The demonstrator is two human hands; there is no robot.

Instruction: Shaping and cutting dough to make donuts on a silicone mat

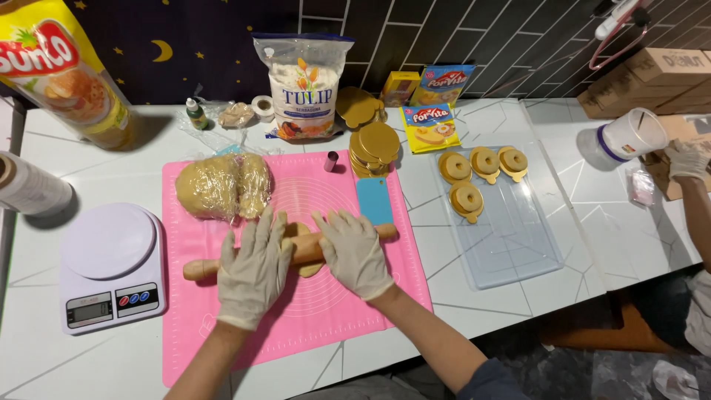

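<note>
A wooden rolling pin (198, 269) lies across a pink silicone mat (355, 296), over a small piece of tan dough (300, 230). My left hand (254, 270), in a pale glove, presses flat on the pin's left half. My right hand (353, 252), also gloved, presses flat on its right half. Fingers of both hands are spread. A large lump of dough wrapped in clear film (222, 187) sits at the mat's far left corner. A blue scraper (375, 200) lies at the mat's right edge.
A white kitchen scale (109, 267) stands left of the mat. A clear tray (511, 230) on the right holds several dough rings on gold boards (468, 200). A flour bag (301, 85), stacked gold boards (374, 148) and packets line the back. Another person's gloved hand (687, 159) holds a white tub (629, 135) at far right.
</note>
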